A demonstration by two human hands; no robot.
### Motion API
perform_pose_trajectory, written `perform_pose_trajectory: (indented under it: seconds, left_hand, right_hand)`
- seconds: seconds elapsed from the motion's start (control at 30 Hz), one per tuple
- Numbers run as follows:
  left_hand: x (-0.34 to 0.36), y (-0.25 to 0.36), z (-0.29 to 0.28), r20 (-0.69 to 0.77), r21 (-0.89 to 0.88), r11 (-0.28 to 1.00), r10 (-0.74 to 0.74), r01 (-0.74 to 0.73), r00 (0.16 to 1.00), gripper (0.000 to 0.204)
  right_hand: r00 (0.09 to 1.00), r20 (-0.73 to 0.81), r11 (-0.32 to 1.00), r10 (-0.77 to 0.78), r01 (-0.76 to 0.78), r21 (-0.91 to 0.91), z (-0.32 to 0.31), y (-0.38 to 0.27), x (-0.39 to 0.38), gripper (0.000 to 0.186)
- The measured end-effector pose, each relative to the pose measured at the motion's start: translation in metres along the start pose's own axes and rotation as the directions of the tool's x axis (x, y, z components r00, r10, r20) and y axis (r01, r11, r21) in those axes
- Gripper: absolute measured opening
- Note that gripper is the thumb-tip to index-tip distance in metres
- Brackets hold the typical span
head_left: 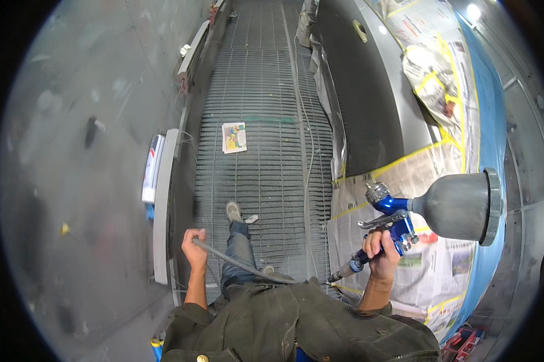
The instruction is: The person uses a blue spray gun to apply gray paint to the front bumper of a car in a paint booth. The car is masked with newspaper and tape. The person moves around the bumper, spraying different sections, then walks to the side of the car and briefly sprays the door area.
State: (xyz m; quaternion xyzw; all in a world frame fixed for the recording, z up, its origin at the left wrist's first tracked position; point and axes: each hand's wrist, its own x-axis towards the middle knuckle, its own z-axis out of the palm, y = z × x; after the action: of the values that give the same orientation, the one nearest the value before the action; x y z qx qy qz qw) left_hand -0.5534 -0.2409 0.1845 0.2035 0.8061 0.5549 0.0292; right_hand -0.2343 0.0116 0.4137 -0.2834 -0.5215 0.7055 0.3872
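Note:
My right hand (382, 253) is closed round the handle of a blue spray gun (399, 226), its fingers below the metal trigger. A large grey paint cup (456, 206) with a dark lid is fixed to the gun and tilts out to the right. At the lower left, my left hand (195, 246) grips a grey air hose (242, 265), which runs across the front of my jacket toward the gun's lower end. Beside the gun stands a car body panel (408, 90), dark and silver, bordered by newspaper masking (399, 166) held with yellow tape.
Metal grating (260, 181) forms the floor, with a printed paper sheet (234, 137) on it. A thin cable (311, 163) runs along the grating near the car. A grey wall (97, 181) with a ledge (164, 211) rises at left. Blue sheeting (489, 108) covers part of the car.

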Motion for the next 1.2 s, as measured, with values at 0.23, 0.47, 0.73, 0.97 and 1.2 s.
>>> perform_pose_trajectory:
  seconds: [0.23, 0.47, 0.73, 0.97, 1.2]
  left_hand:
    - [0.194, 0.012, 0.129, 0.063, 0.002, 0.999, -0.045, 0.045, 0.997, 0.043]
    - [0.378, 0.069, 0.214, 0.195, -0.019, 1.0, 0.023, -0.02, 0.98, 0.044]
    - [0.584, 0.072, 0.307, 0.17, -0.032, 0.993, 0.115, -0.111, 0.979, 0.042]
    - [0.758, 0.132, 0.421, 0.121, -0.047, 0.983, 0.182, -0.178, 0.976, 0.044]
    - [0.916, 0.212, 0.509, 0.054, -0.065, 0.944, 0.326, -0.323, 0.944, 0.04]
  right_hand:
    - [0.99, -0.126, 0.997, -0.06, 0.052, -0.061, 0.032, 0.009, 0.189, 0.039]
    - [0.971, -0.235, 0.994, -0.04, 0.014, -0.112, 0.074, -0.007, 0.342, 0.037]
    - [0.947, -0.322, 1.0, 0.006, -0.012, -0.017, 0.132, 0.04, 0.558, 0.01]
    - [0.968, -0.247, 0.98, 0.041, -0.088, -0.181, 0.153, 0.051, 0.808, 0.014]
    - [0.996, -0.012, 0.979, 0.094, -0.094, -0.179, 0.186, 0.043, 1.034, 0.012]
